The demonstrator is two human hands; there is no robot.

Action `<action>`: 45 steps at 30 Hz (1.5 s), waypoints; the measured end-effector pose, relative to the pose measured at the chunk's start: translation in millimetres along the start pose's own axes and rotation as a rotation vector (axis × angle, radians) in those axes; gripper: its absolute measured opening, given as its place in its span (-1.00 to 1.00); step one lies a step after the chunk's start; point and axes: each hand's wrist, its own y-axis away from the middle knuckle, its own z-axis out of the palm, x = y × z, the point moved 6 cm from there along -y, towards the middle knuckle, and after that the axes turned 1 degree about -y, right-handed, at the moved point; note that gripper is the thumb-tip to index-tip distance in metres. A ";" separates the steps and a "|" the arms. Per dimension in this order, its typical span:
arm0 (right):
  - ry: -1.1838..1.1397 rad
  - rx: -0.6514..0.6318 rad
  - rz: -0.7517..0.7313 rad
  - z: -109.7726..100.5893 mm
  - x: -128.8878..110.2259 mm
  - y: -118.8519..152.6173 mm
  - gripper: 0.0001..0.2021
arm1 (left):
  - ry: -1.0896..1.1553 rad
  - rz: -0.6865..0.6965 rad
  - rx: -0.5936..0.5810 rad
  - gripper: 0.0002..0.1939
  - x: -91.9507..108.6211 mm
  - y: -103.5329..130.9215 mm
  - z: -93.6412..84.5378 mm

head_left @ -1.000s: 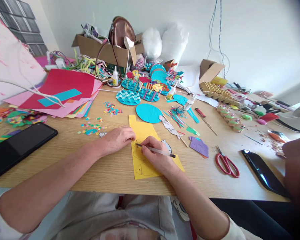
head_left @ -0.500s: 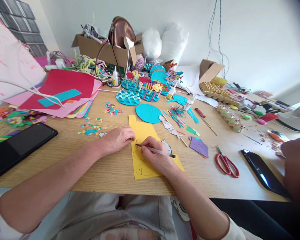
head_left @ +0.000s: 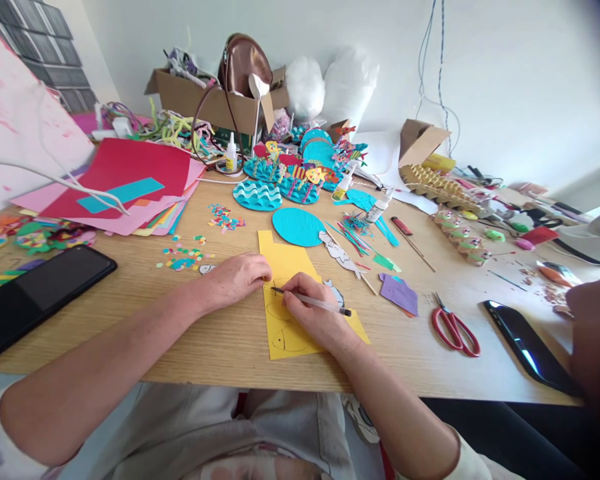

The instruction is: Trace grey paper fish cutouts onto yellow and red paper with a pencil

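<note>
A sheet of yellow paper [head_left: 290, 260] lies in front of me, with fish outlines drawn in dark lines on its lower part. My right hand [head_left: 313, 303] is closed round a pen [head_left: 317, 303] with a pale see-through barrel, its dark tip at the paper by one outline. At the sheet's left edge, my left hand [head_left: 243, 277] rests with curled fingers, fingertips pressing the paper. Partly behind the right hand sits a white fish cutout [head_left: 334, 292]. Another small fish cutout [head_left: 207, 269] lies beside the left hand.
Red-handled scissors [head_left: 454, 328] and a phone [head_left: 525, 347] lie to the right, near another person's hand [head_left: 597, 327]. A larger black phone [head_left: 45, 293] is at left. Beyond are a blue paper oval [head_left: 299, 227], glue bottles [head_left: 379, 205], paper dots and coloured sheets [head_left: 145, 167].
The pen tip and both hands stay in nearly the same place on the yellow paper. The whole view has shifted very slightly.
</note>
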 end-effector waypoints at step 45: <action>-0.115 0.221 -0.129 -28.8 -12.9 7.3 -0.94 | -0.020 0.007 0.005 -0.89 -0.5 -0.1 -0.3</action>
